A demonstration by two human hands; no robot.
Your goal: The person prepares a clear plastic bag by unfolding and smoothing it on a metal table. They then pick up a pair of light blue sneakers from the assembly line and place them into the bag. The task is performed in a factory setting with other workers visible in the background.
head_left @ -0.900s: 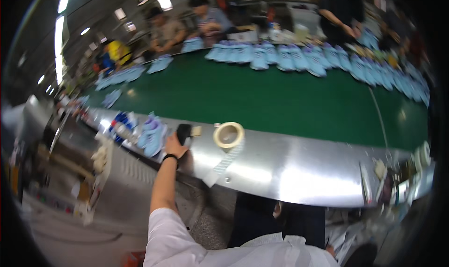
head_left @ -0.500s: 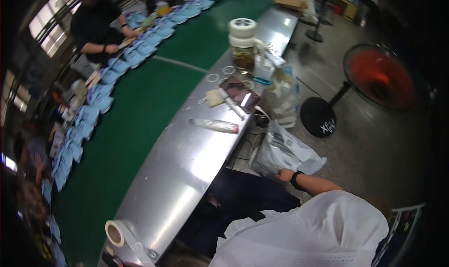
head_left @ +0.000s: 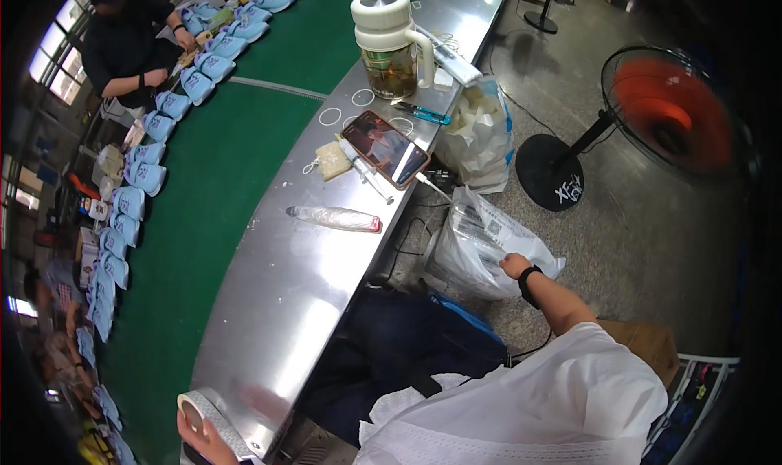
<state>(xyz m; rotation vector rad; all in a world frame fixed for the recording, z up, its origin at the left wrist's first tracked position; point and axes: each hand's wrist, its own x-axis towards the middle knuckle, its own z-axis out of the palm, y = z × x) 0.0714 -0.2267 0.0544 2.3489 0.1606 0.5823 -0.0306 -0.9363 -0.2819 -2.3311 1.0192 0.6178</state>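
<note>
At the near left end of the metal table (head_left: 269, 318), my left hand (head_left: 204, 445) grips a roll of whitish tape (head_left: 218, 423), its fingers at the roll's outer edge and core. My right hand (head_left: 515, 264) is closed on the side of a white plastic bag (head_left: 476, 245) below the table's right edge. The bag has dark printed marks and bulges; what is inside cannot be made out. A black band circles my right wrist.
On the table are a phone (head_left: 385, 149), syringe (head_left: 364, 168), yellowish block (head_left: 332, 162), wrapped tool (head_left: 334, 218), teal snips (head_left: 422, 112) and lidded jug (head_left: 387, 45). A fan (head_left: 680, 110) stands right. Light-blue shoes (head_left: 147, 178) line the green belt (head_left: 195, 237); a co-worker (head_left: 130, 41) stands beyond.
My left hand has come into view at the tape roll. My right hand, still at the plastic bag, is higher in the picture. The head view has shifted.
</note>
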